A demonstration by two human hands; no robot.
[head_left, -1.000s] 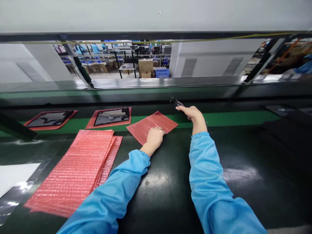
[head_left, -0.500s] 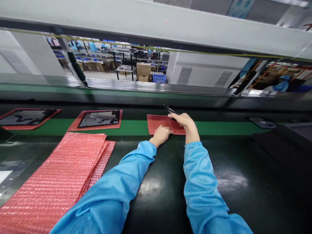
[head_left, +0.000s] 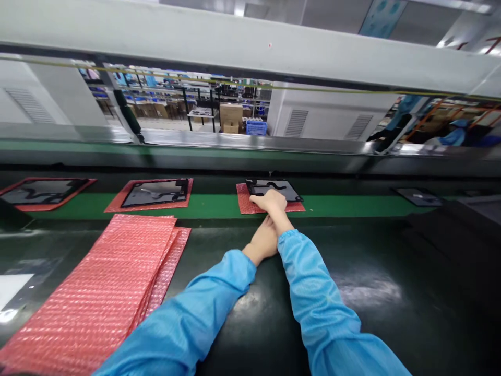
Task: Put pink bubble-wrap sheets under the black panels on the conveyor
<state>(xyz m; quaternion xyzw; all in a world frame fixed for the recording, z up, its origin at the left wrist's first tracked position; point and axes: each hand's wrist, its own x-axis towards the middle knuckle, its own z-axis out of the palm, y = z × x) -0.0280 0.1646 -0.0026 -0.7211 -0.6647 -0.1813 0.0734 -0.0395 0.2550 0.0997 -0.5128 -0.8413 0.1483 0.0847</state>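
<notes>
A dark-framed tablet screen (head_left: 288,192) with a black flex cable lies on a red bubble-wrap bag (head_left: 245,201) at the middle of the green strip. My right hand (head_left: 272,202) is at the screen's near edge, its fingers closed there and partly hidden. Behind and below the right wrist, my left hand (head_left: 263,241) lies just in front of the bag with its fingers stretched out; the right wrist covers part of them. A stack of red bubble-wrap bags (head_left: 105,277) is spread at the left.
Two more screens, the nearer screen (head_left: 156,193) and the far-left screen (head_left: 41,191), lie on red bags along the strip. Another dark panel (head_left: 418,197) lies at the right, near black sheeting (head_left: 457,245). A metal rail (head_left: 250,141) runs behind.
The screen, tilted in my right hand before, now lies on the bag. My right hand has moved left and nearer me, crossing over my left hand, which has drawn back from the bag.
</notes>
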